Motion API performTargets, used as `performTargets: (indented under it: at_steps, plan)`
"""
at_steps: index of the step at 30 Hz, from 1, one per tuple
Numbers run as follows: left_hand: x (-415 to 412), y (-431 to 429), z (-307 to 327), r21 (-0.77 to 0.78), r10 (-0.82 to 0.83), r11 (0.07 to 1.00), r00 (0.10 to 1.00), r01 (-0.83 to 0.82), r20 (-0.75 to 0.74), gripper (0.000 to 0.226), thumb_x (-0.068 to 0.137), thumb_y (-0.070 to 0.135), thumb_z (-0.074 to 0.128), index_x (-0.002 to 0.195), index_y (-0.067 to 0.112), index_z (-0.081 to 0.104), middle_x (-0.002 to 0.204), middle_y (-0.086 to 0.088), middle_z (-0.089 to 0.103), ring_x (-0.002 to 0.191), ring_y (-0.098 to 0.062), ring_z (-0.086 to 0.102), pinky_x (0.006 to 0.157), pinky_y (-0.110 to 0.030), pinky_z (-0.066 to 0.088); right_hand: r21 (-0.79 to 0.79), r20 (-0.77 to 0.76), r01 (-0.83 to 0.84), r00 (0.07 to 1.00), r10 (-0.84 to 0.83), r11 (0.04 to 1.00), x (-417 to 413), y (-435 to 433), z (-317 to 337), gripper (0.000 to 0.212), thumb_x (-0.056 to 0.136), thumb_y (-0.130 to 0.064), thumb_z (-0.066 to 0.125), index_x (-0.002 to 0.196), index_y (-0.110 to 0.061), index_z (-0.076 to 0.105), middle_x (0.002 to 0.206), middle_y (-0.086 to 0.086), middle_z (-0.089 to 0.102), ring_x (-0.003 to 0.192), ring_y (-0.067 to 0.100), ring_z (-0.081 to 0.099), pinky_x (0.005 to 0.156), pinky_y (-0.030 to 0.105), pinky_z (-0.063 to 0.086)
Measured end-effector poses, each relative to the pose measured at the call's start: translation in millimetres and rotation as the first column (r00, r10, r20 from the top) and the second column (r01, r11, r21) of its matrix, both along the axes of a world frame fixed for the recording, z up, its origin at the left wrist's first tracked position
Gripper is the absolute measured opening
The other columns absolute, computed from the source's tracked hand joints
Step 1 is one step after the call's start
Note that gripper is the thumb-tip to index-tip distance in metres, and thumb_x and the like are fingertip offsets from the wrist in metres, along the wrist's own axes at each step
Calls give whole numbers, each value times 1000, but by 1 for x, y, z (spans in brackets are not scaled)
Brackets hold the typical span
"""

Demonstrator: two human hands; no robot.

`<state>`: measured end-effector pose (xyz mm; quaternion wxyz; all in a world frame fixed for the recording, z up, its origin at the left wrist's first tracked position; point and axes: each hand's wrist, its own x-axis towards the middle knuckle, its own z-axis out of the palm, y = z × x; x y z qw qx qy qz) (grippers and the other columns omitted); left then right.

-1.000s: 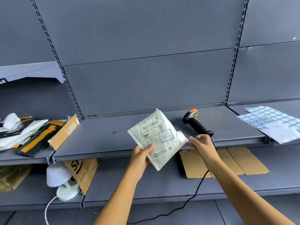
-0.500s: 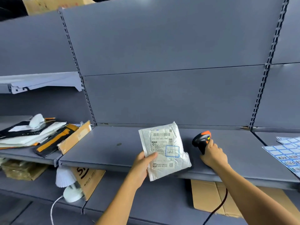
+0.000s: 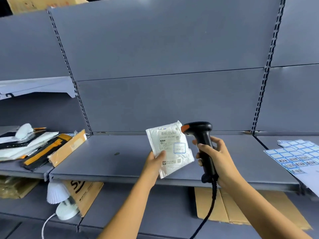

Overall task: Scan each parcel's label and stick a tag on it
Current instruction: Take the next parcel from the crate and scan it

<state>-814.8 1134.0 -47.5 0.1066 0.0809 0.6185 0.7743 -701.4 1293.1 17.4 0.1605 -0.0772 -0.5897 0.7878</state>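
My left hand grips a white plastic parcel by its lower left corner, above the grey shelf. The parcel's printed label faces me, with a barcode near its top and a blue-bordered tag on its right side. My right hand is wrapped round the handle of a black barcode scanner with an orange tip. The scanner's head sits right beside the parcel's top right corner and points left at the label. Its cable hangs down below my wrist.
Sheets of blue-bordered tags lie on the shelf at the right. A pile of parcels and envelopes fills the shelf at the left. On the lower shelf lie flattened cardboard, a brown box and a white lamp.
My right hand has picked the scanner up off the shelf and brought it to the parcel's label. The left hand has lifted the parcel a little. The view has tilted up.
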Motion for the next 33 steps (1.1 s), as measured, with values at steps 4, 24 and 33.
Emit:
performTargets:
  at_steps: [4,24,33]
  plan:
    - [1,8,1,-30,-57,998,998,56,-32,22,98,11,48,117,15,58,114,-5,68,101,-19,67,78,-31,55,-112,-22,-15,1000,13,994,22,-10,15,33,90,-5,57,118,-15,43,103,14,70,58,19,52,51,29,44]
    - [20,17,7,16,-108,994,994,108,21,18,98,9,47,107,20,58,105,0,68,95,-15,67,71,-26,56,-20,26,32,999,-32,999,47,-8,15,39,87,-8,61,117,-17,39,95,20,60,55,18,50,51,32,43]
    - [22,20,5,18,-107,994,994,106,38,18,97,7,49,110,16,59,108,-2,68,97,-17,65,83,-34,54,-27,10,57,998,-57,998,49,3,12,44,89,-11,60,123,-18,34,105,23,64,54,18,55,45,29,45]
